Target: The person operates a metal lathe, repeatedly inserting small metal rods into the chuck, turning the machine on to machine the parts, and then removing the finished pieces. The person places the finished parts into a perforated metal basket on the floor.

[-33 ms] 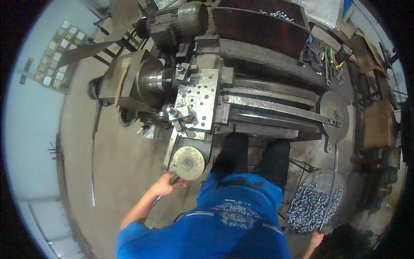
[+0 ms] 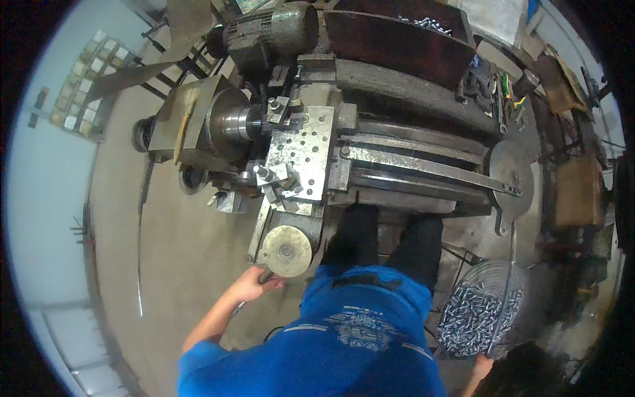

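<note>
My left hand is closed around the handle of a round handwheel at the front of a small lathe. Above it lies the flat cross slide, dotted with holes and carrying clamped tool holders. Left of the slide, the round chuck faces the tools. Low on the right, my right hand is closed on the lower end of a long metal lever, its fingers partly hidden. The lever passes over a mesh basket of short shiny metal pieces.
A brush lies on the headstock. Behind the lathe stand a motor and a dark tray with more metal pieces. A flat bar runs to a round disc on the right. Hand tools lie farther back.
</note>
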